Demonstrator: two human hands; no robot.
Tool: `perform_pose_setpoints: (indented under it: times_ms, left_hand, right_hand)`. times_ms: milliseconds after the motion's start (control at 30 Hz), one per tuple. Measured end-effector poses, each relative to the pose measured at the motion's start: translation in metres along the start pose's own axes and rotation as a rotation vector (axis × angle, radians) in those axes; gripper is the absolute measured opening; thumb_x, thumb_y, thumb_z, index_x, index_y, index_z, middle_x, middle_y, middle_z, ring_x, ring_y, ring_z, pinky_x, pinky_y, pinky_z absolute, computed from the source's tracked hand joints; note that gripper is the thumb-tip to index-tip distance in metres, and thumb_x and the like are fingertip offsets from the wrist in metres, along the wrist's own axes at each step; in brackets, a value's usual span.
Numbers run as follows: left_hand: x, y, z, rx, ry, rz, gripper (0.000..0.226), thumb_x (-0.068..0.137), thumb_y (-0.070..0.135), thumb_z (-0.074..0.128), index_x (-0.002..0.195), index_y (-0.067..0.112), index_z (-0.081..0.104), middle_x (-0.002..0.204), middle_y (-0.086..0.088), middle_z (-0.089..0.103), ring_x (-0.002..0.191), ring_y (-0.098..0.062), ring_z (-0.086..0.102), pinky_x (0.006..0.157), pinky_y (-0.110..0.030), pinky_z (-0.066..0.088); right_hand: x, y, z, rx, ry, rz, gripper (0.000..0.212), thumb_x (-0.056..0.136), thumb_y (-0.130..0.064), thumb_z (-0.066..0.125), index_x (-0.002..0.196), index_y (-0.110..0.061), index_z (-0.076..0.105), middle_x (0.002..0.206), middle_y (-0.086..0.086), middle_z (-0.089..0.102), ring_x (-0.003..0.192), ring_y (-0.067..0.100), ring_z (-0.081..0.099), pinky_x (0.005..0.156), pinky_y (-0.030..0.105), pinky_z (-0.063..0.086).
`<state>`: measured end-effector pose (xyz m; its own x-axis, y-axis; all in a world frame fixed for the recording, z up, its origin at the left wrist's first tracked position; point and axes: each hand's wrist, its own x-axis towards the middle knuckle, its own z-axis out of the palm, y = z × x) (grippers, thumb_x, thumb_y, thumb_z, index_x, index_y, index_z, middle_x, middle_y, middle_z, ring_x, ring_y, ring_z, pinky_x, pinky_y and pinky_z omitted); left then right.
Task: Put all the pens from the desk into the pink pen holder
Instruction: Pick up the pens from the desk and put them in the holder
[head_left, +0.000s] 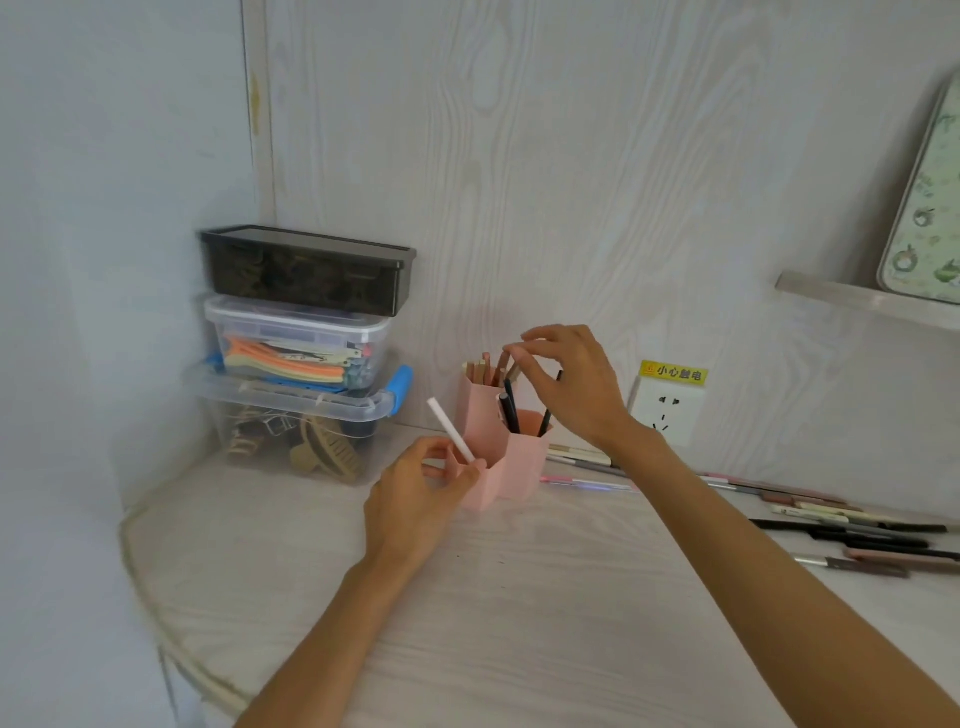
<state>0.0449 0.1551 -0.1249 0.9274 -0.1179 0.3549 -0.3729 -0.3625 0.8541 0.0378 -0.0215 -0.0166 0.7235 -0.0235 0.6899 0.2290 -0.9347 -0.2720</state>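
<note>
Pink holder (524, 460) stands far-centre on the desk (519, 597), pens already in its tall and middle cells. Left hand (415, 493) curls round the low front cell and pinches a white pen (451, 430), tilted up-left, tip at that cell. Right hand (569, 384) above the tall cell, thumb and forefinger pinched on a pen top (514, 366). Loose pens (841, 525) lie right of the holder along the far edge.
</note>
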Motion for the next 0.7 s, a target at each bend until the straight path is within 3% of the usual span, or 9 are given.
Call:
perform_pose_setpoints:
  times_ms: [133,200,367,467,533,633,700]
  left_hand:
    - [0.000,0.000,0.001,0.093,0.048,0.030,0.042,0.070,0.064,0.063,0.099,0.038,0.047,0.097,0.019,0.056,0.086,-0.004,0.054,0.066,-0.020,0.040]
    - [-0.003,0.001,-0.002,0.152,0.125,0.081,0.044,0.069,0.062,0.066,0.094,0.033,0.044,0.088,0.016,0.053,0.078,-0.006,0.053,0.057,-0.019,0.038]
    - [-0.016,0.022,-0.002,0.252,0.237,0.449,0.028,0.074,0.039,0.072,0.078,0.026,0.048,0.070,0.015,0.046,0.057,-0.001,0.043,0.049,-0.009,0.029]
    - [-0.025,0.041,0.016,0.369,0.104,0.679,0.018,0.074,0.030,0.075,0.080,0.024,0.059,0.075,0.013,0.059,0.055,-0.003,0.050,0.046,-0.015,0.037]
    - [-0.028,0.050,0.034,0.441,-0.082,0.759,0.011,0.082,0.026,0.068,0.092,0.023,0.065,0.091,0.010,0.065,0.067,-0.007,0.061,0.056,-0.026,0.052]
    - [-0.024,0.056,0.064,0.587,-0.345,0.657,0.038,0.093,0.013,0.047,0.131,0.020,0.048,0.131,0.003,0.052,0.102,-0.018,0.060,0.086,-0.035,0.049]
    - [-0.020,0.060,0.081,0.754,-0.402,0.543,0.051,0.092,0.006,0.042,0.141,0.016,0.031,0.139,-0.003,0.042,0.106,-0.024,0.057,0.087,-0.038,0.048]
  right_hand:
    - [-0.013,0.023,-0.019,0.080,0.052,0.042,0.024,0.093,-0.038,0.048,0.108,-0.032,0.065,0.110,-0.009,0.063,0.107,0.009,0.047,0.092,0.025,0.035]
    - [-0.028,0.041,-0.026,0.101,0.078,0.122,0.021,0.094,-0.035,0.048,0.104,-0.032,0.066,0.105,-0.013,0.064,0.103,0.008,0.049,0.088,0.022,0.035]
    - [-0.089,0.100,-0.029,-0.007,-0.087,0.363,0.020,0.091,-0.015,0.053,0.101,-0.023,0.069,0.103,0.002,0.070,0.095,0.020,0.056,0.080,0.030,0.042]
    - [-0.123,0.119,-0.021,-0.096,-0.176,0.450,0.025,0.088,-0.010,0.053,0.105,-0.021,0.068,0.108,0.005,0.069,0.104,0.027,0.056,0.086,0.035,0.044]
    - [-0.134,0.122,-0.015,-0.168,-0.222,0.441,0.026,0.089,-0.012,0.052,0.109,-0.021,0.066,0.113,0.003,0.066,0.106,0.028,0.055,0.085,0.035,0.042]
    - [-0.138,0.122,-0.013,-0.145,-0.215,0.406,0.022,0.089,-0.016,0.053,0.105,-0.022,0.068,0.110,0.003,0.064,0.104,0.027,0.055,0.085,0.034,0.042]
    - [-0.140,0.123,-0.015,-0.088,-0.178,0.421,0.016,0.088,-0.020,0.057,0.098,-0.023,0.068,0.103,0.000,0.065,0.103,0.023,0.054,0.083,0.030,0.040]
